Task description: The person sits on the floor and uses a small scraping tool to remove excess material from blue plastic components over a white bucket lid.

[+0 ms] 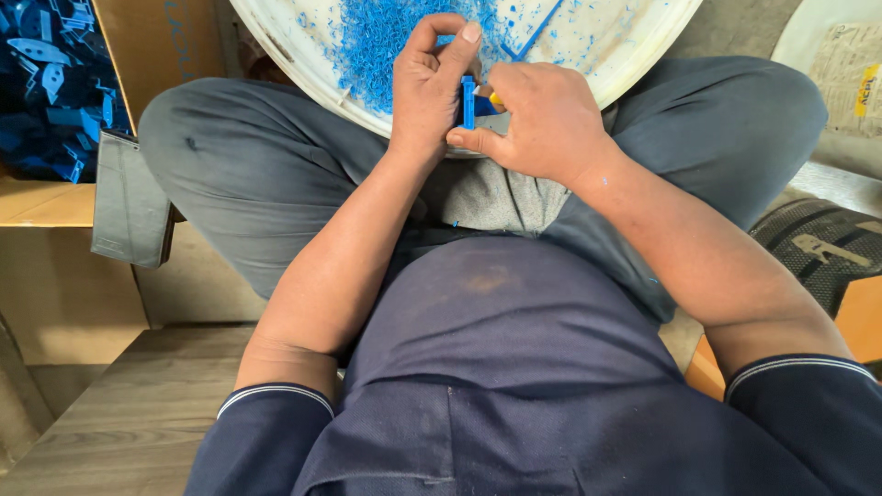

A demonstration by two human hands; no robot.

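Left hand (427, 87): curled around a small blue plastic part (468, 101), thumb and forefinger pinching it upright.
Right hand (537, 119): closed around a yellow-tipped tool (496, 99), thumb braced on the part's near end.
Part location: between both hands, over the white tub's near rim.
Done: blue shavings (377, 41) heaped in white tub (634, 55).
Remaining: many dark-blue parts (46, 87) in cardboard box (156, 41), far left; whether trimmed cannot be told.
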